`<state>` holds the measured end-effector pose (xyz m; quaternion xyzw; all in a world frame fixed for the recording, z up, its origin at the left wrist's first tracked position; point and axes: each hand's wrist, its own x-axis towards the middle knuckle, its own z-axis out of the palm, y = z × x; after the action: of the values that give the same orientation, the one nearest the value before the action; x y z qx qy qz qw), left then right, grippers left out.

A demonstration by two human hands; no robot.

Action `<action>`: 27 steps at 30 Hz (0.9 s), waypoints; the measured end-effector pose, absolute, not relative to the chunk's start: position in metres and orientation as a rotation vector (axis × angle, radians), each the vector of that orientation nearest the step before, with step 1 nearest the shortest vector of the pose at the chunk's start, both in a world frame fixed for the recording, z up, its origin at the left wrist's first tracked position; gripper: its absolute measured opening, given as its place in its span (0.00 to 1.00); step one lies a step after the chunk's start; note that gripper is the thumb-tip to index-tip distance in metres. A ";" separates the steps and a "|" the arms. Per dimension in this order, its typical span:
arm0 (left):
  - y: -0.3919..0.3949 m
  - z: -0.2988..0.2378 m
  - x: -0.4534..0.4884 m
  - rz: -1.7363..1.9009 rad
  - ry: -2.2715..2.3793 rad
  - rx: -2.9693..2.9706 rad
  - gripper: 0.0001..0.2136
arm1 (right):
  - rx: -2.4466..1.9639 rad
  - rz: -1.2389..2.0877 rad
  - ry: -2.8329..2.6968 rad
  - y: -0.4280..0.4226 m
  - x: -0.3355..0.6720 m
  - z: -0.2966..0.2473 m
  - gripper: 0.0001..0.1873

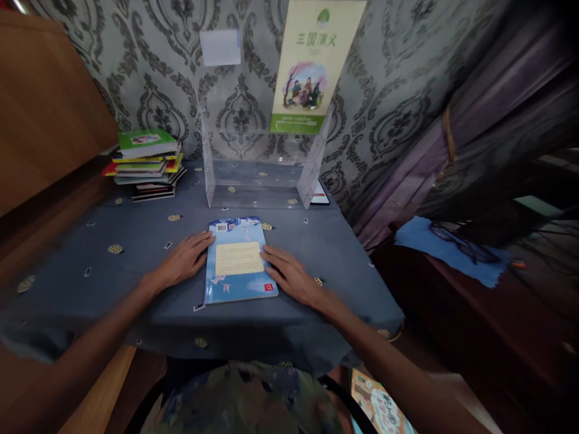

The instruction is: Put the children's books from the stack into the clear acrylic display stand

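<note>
Two flattened hands (292, 274) against the blue book (242, 288)

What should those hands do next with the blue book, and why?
Perhaps grip the blue paperback by both edges and lift it: it lies flat on the patterned tablecloth, barcode facing up, with the left hand at its left edge and the right hand at its right, so both sides seem within grasp.

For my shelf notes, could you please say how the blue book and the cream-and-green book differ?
The blue book lies flat on the tablecloth; the cream-and-green book stands up at the clear rack. The blue book shows a barcode, the cream-and-green book a large title. Both are illustrated.
</note>
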<state>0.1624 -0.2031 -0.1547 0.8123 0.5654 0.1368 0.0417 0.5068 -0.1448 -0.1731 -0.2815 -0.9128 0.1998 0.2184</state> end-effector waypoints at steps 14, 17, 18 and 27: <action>-0.283 -0.140 0.169 0.145 1.451 2.476 0.34 | -0.544 0.389 -2.866 -0.229 0.561 -0.164 0.55; -0.290 -0.141 0.170 0.122 1.398 2.473 0.44 | -0.637 0.302 -2.743 -0.238 0.555 -0.174 0.40; -0.292 -0.143 0.172 0.143 1.403 2.478 0.47 | -0.645 0.280 -2.694 -0.239 0.553 -0.178 0.37; -0.289 -0.141 0.177 0.385 1.457 2.459 0.41 | -0.567 0.426 -2.439 -0.215 0.541 -0.162 0.19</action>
<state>0.1766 -0.2894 -0.1410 0.8455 0.5010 0.1324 0.1284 0.5410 -0.2149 -0.1617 -0.2130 -0.9172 0.1600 0.2962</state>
